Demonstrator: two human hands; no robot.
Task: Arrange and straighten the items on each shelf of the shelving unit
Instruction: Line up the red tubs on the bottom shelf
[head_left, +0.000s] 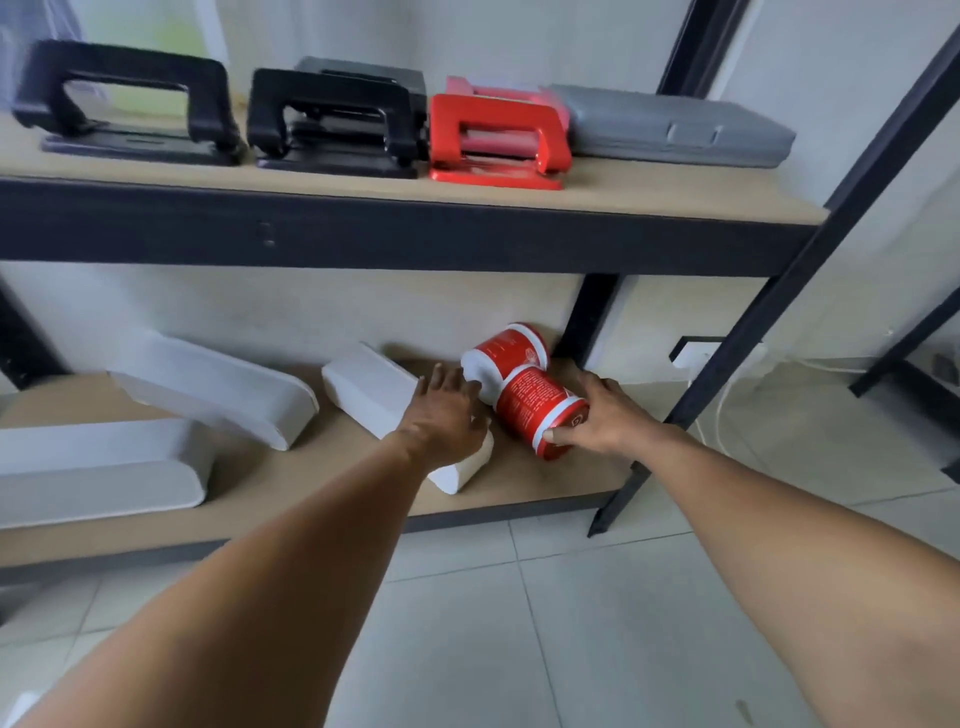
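On the lower shelf (311, 483) of the shelving unit, both my hands reach toward two red-and-white canisters lying on their sides at the right end. My right hand (605, 415) cups the near canister (540, 410), thumb pressed on its near end and fingers curved over its right side, so it grips that canister loosely. My left hand (447, 410) is spread open, palm down, over a white box (374, 389), with its fingertips touching the white end of the far canister (506, 351). The two canisters touch each other, the far one close to the back wall beside the black upright post (592, 317).

To the left lie two more white boxes: one (218, 392) tilted, propped against the other (98, 467), which lies flat near the shelf's front edge.

On the upper shelf (623, 195) stand two black hole punches (124, 104) (332, 124), a red hole punch (493, 137) and a grey case (670, 127) in a row. Behind the second black punch sits another dark item, too hidden to identify. A cable (722, 400) runs down the wall outside the frame, over the tiled floor (519, 623).
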